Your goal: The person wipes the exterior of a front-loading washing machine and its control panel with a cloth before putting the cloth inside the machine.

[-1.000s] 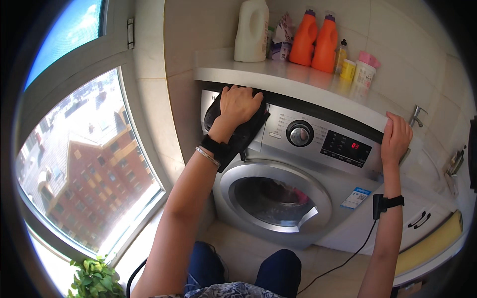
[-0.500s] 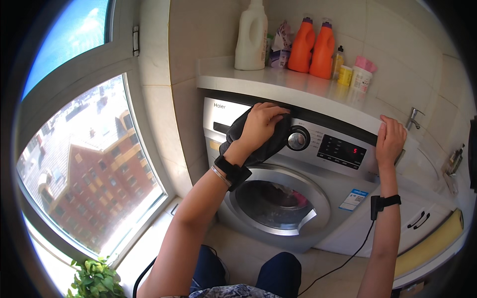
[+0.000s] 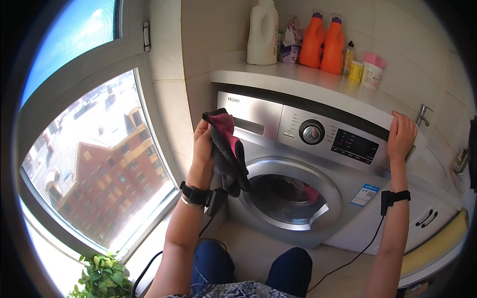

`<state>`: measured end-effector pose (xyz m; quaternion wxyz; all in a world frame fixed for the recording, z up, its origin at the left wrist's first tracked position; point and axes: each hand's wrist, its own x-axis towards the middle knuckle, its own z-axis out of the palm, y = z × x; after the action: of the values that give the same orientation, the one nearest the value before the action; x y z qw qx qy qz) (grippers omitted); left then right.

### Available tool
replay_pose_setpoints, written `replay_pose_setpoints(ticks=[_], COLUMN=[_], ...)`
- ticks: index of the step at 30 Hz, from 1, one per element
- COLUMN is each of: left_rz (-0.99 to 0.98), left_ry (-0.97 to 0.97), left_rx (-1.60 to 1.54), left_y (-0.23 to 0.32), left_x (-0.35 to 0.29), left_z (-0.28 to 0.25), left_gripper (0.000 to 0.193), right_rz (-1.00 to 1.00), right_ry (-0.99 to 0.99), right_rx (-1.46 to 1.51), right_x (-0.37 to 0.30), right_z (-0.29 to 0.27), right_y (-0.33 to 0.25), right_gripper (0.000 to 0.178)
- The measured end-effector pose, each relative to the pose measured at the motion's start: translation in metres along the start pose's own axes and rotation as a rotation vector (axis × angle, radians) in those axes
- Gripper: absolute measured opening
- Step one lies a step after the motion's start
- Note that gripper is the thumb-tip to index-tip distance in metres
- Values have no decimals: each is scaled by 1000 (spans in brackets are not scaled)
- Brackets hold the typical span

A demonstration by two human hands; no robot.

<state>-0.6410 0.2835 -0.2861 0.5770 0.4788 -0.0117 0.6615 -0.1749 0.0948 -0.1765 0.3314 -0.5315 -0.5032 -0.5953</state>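
My left hand is closed on the upper edge of a cleaning cloth, dark grey on one side and pink on the other. The cloth hangs in loose folds before the left end of the silver washing machine. Over the right end of the worktop edge lies my right hand, its fingers extended and holding nothing. Between the hands are the machine's round dial and dark display panel. Dark and pink laundry shows through the shut round door.
On the worktop stand a large white jug, two orange bottles and several small containers. A window is at my left, above a green plant. To the right are a tap and a white cabinet.
My left hand has come off the control panel and moved down and left, carrying the cloth, so the panel's left part shows. The right hand stays on the worktop edge. The red digit has gone.
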Motion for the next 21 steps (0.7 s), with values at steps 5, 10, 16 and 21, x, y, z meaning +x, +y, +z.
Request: replay_pose_setpoints(ticks=[5, 10, 16, 21], left_rz=[-69, -429, -1109, -1092], left_ry=[48, 574, 611, 495], left_rx=[-224, -271, -381, -326], left_y=[24, -2, -46, -48], left_x=[-24, -135, -213, -184], left_z=[8, -42, -44, -35], left_gripper=[25, 47, 47, 42], right_rz=[-18, -18, -15, -19], right_ry=[16, -1, 15, 29], right_rx=[-9, -6, -17, -11], right_x=[0, -3, 0, -1], right_z=[1, 3, 1, 3], right_y=[2, 2, 2, 6], right_gripper=[18, 18, 18, 17])
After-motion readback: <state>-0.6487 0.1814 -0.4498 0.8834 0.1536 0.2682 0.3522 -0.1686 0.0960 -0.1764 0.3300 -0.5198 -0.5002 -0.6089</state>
